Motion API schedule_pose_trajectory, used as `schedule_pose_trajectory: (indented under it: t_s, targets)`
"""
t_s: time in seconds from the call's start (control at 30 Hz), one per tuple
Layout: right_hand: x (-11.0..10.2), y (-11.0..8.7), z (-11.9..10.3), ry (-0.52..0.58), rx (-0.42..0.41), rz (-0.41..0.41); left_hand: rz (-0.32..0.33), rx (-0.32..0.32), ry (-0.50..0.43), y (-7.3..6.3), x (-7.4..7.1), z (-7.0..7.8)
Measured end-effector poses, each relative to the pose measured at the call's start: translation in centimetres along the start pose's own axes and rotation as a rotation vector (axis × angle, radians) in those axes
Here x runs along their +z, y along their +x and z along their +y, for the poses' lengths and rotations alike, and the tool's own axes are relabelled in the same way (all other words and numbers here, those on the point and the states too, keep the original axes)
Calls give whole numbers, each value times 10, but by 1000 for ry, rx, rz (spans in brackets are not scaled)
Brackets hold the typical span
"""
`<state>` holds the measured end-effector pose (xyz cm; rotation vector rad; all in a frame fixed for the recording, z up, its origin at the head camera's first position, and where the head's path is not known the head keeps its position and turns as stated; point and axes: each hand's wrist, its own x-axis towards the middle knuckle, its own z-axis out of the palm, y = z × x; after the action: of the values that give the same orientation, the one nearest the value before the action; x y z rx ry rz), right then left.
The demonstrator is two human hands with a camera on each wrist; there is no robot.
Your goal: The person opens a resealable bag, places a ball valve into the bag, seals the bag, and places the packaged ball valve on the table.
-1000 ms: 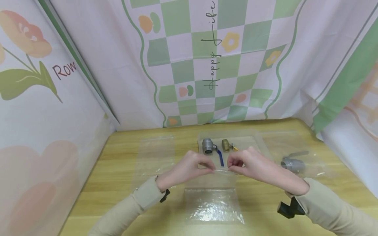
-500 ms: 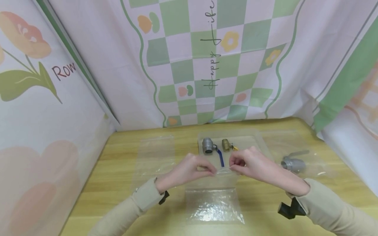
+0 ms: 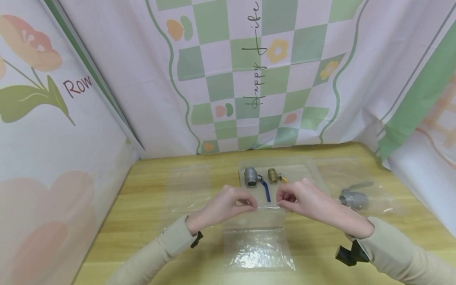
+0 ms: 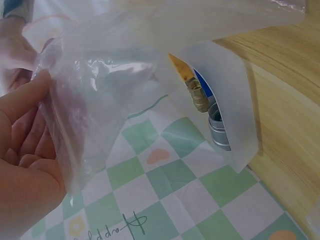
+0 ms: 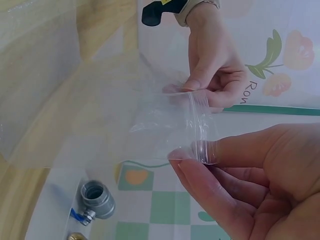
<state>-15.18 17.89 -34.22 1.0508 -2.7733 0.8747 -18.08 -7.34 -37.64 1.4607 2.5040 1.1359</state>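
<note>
Bag [image 5: 155, 120] pinched at both ends of its zip strip [image 5: 199, 131]

Head frame, left to right. Flat bag [image 3: 187, 184] lies on the table [image 3: 142, 198], left of centre. Left hand [image 3: 228, 202] at centre, thumb and fingertips pinching one end of the strip. Held bag sits between the hands, just below centre. Should handle near weightless, floppy, a bit slick, easy to crease. Take it by the strip ends (likely the stiffest part, going by the ribs), not the loose film. Above, around centre: pale tray [image 3: 301, 172] with gray valve [image 3: 251, 176], blue lever, and brass valve [image 3: 272, 175], yellow lever. Right hand [image 3: 311, 200], right of centre, pinches the other strip end. Right side: second gray valve [image 3: 354, 200], looks bagged in clear film [image 3: 382, 198].

Hard to read: flat bag's edges are faint. Held bag's lower edge blends into shiny film [image 3: 258, 253] at bottom centre; can't tell if one bag or two. Strip parted or sealed: can't tell. Right hand covers part of the tray. Left wrist frame cuts it off at the left edge, blurred.
</note>
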Motion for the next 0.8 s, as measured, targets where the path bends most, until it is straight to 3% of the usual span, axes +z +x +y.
schedule_pose_trajectory:
  t_s: [0.23,0.47,0.57,0.8]
  targets:
    - [1,1,1,-21,15,24,-6,66,59,-1,0,0]
    - [1,0,2,-26,13,26,53,-25,-45,-3,2,-3]
    - [2,0,2,-27,17,30,66,-52,-45,-4,2,-4]
    - [0,1,3,-27,23,27,71,0,-29,-7,1,-5]
